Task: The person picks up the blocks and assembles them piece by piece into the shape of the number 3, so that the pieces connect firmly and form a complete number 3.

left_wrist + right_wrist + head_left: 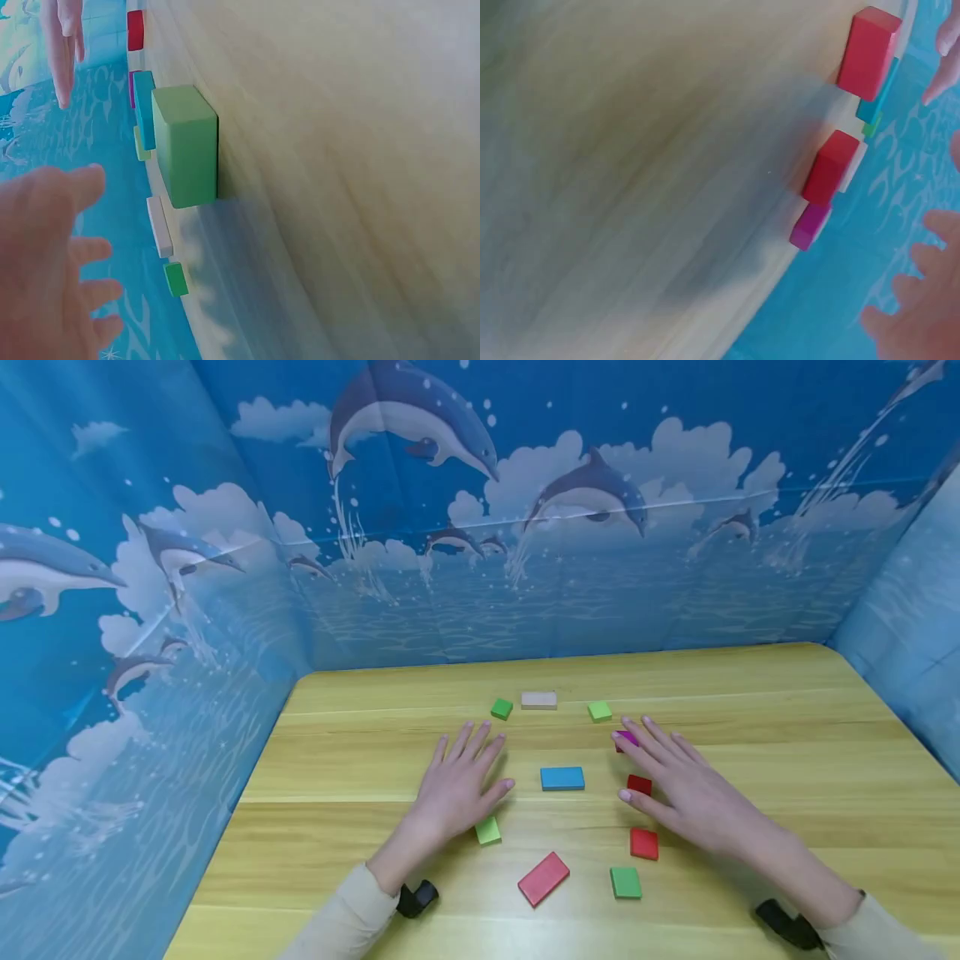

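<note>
Two hands, fingers spread, four green blocks, three red, one blue, one purple, one grey

Left hand: we hold it palm down, fingers spread.
Right hand: we extend it palm down, fingers straight.
Forearms: we stretch forward, well apart.

I am finding no readable text, label, brand, number or sign in any view. The coloured blocks on the counter in the lower middle of the head view are showing plain faces. The curtain across the upper part is carrying pictures only, and the black wrist devices near the lower edge are showing nothing legible.
</note>
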The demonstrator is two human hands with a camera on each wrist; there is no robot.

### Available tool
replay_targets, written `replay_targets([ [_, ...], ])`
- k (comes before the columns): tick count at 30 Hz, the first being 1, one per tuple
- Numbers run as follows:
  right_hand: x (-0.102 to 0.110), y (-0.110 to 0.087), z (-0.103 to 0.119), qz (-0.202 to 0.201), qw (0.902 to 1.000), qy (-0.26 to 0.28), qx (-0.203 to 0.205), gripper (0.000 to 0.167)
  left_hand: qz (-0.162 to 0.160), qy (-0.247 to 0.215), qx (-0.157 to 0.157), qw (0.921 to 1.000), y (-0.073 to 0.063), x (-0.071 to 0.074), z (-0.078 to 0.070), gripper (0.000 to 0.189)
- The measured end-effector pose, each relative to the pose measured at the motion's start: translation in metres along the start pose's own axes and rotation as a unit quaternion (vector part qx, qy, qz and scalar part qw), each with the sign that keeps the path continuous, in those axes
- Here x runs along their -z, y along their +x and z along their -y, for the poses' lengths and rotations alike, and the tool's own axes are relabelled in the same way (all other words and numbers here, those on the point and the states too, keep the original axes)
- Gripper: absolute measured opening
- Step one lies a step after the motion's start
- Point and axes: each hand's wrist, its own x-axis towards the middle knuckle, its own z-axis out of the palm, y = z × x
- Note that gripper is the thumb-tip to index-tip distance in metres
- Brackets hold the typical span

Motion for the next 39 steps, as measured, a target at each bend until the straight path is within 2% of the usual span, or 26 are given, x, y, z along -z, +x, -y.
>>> replay_targets([
  [11,-0.003,0.012,-0.005,-0.029,0.9964,0.028,0.074,0.072,-0.005,-0.064,-0.051,0.9966,0.015,-0.001,0.001,0.062],
  [15,-0.004,0.015,-0.01,-0.026,0.9949,0.042,0.089,0.07,-0.008,-0.097,-0.069,0.9929,0.02,-0.003,-0.002,0.059],
  [19,-0.005,0.016,-0.015,-0.008,0.9944,0.066,0.083,0.062,0.0,-0.14,-0.067,0.988,0.023,-0.004,-0.005,0.052],
  [25,-0.006,0.017,-0.019,0.014,0.991,0.126,0.043,0.048,0.033,-0.225,-0.057,0.9721,0.029,-0.005,-0.009,0.044],
  [31,-0.007,0.015,-0.02,0.015,0.9892,0.144,0.023,0.044,0.056,-0.317,-0.041,0.9459,0.038,-0.008,-0.014,0.037],
  [35,-0.007,0.013,-0.021,0.02,0.9871,0.159,0.008,0.045,0.063,-0.361,-0.029,0.9299,0.042,-0.012,-0.018,0.034],
  [39,-0.007,0.011,-0.022,0.025,0.9842,0.175,-0.001,0.045,0.068,-0.372,-0.023,0.9256,0.045,-0.017,-0.024,0.033],
])
